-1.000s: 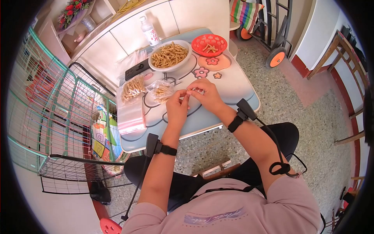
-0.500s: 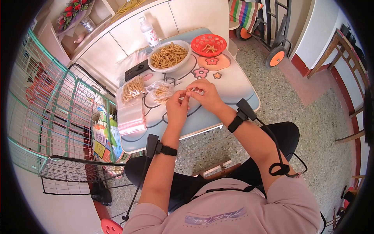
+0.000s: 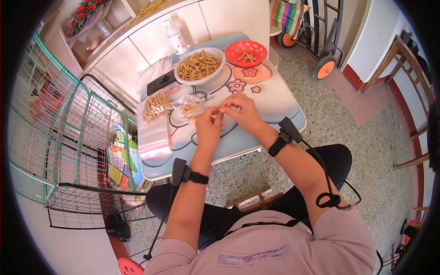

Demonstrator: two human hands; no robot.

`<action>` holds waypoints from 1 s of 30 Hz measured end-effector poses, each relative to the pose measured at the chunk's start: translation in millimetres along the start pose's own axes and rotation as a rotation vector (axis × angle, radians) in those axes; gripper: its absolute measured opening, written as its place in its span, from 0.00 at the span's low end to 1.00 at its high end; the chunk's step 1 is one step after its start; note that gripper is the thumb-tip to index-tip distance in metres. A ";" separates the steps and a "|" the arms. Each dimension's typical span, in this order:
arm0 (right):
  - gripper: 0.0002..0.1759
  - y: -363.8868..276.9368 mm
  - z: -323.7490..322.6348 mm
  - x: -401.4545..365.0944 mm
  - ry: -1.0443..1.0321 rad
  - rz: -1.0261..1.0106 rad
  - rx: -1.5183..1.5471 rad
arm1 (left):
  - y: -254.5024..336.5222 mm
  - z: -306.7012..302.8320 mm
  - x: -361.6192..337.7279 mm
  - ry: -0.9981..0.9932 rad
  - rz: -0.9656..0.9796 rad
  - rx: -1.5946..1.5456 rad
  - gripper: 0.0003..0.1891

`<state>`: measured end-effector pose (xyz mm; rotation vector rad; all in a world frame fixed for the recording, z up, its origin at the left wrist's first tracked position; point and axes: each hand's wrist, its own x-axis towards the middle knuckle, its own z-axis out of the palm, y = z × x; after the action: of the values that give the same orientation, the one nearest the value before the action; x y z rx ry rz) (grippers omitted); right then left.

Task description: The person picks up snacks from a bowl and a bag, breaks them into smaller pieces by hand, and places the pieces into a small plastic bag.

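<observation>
Over the near part of the low table, my left hand (image 3: 209,124) and my right hand (image 3: 243,111) meet fingertip to fingertip. Both pinch closed; whatever is between them is too small or hidden to make out. Just beyond my left hand lies a small clear plastic bag (image 3: 189,107) with pale brown sticks in it. A fuller bag of sticks (image 3: 156,104) rests to its left, above a stack of flat clear bags (image 3: 155,140). Behind them stands a white bowl (image 3: 220,69) heaped with short brown sticks (image 3: 198,65). A red basket (image 3: 259,56) on its right holds a few sticks.
A black phone-like object (image 3: 160,82) lies left of the bowl, and a bottle (image 3: 175,37) stands behind it. The table (image 3: 275,112) has a flower print. A wire cage (image 3: 78,133) is at the left, a hand cart (image 3: 323,50) at the back right.
</observation>
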<state>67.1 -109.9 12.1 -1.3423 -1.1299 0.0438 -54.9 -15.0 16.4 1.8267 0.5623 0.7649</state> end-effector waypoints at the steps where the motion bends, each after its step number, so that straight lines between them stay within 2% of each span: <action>1: 0.07 -0.1 -0.1 0.1 0.001 -0.003 -0.008 | -0.5 0.0 0.0 0.001 -0.002 -0.003 0.06; 5: 0.09 -1.4 0.2 0.5 0.015 0.027 -0.011 | 1.8 -0.4 -0.9 0.013 -0.011 -0.035 0.06; 8: 0.10 -1.4 0.2 0.5 0.027 0.078 0.015 | 5.9 -1.0 -2.1 0.054 -0.100 -0.129 0.08; 14: 0.10 5.2 2.9 1.4 0.027 0.086 0.045 | -1.4 -5.9 -1.6 0.081 -0.020 -0.310 0.10; 17: 0.09 5.2 2.5 0.6 -0.007 0.090 -0.003 | 0.4 -7.2 -3.8 0.052 -0.046 -0.355 0.09; 20: 0.09 11.0 3.4 -0.8 -0.050 0.129 0.015 | 2.4 -8.6 -5.1 0.006 -0.058 -0.319 0.08; 23: 0.10 6.1 3.0 0.1 -0.065 0.144 0.014 | 3.2 -6.7 -5.1 0.038 0.064 -0.359 0.07; 30: 0.09 10.7 3.5 -0.5 -0.081 0.148 0.022 | 3.8 -7.6 -4.2 0.027 0.088 -0.351 0.06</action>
<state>70.6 -104.3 2.9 -1.4126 -1.0929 0.2201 -63.2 -14.5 20.9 1.5254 0.3406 0.8881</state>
